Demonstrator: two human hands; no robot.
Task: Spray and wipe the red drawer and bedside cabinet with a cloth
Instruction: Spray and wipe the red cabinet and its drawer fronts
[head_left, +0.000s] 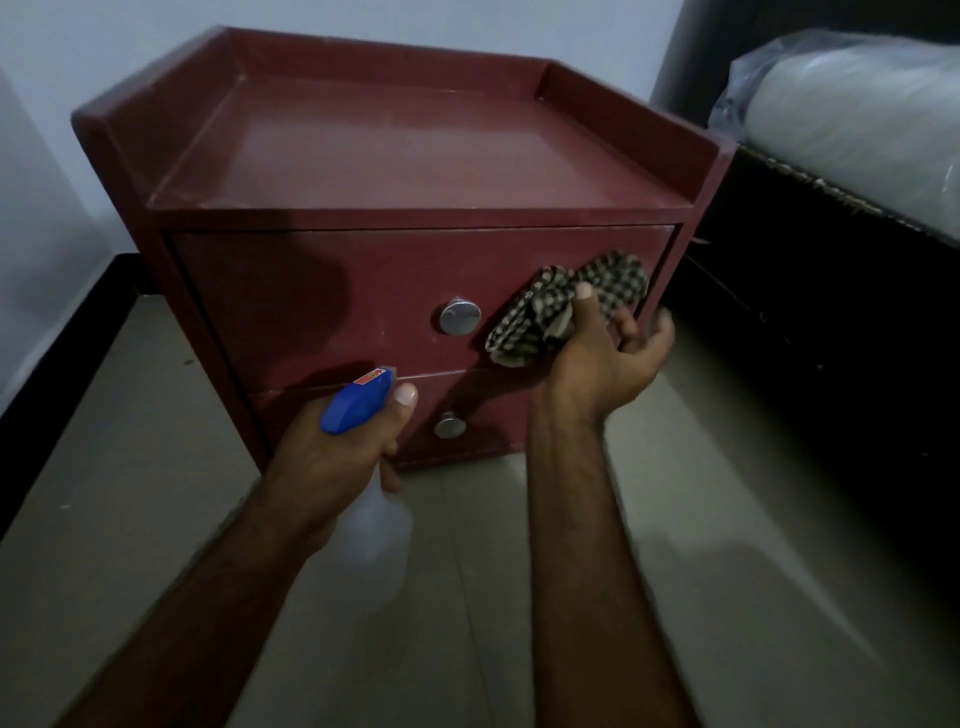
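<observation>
Checked cloth (566, 306) pinched by right hand (602, 358) against upper drawer (322, 301); left hand (343, 452) grips spray bottle (358, 402).

I can't read any text, brand or number from here. The only label I see is a small red sticker (372, 375) on the blue head of the spray bottle (353, 410). Its print is too blurred to make out.

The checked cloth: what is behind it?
The front of the upper drawer, right of its round knob. The right hand holds the cloth there, so that patch of the drawer is hidden.
</observation>
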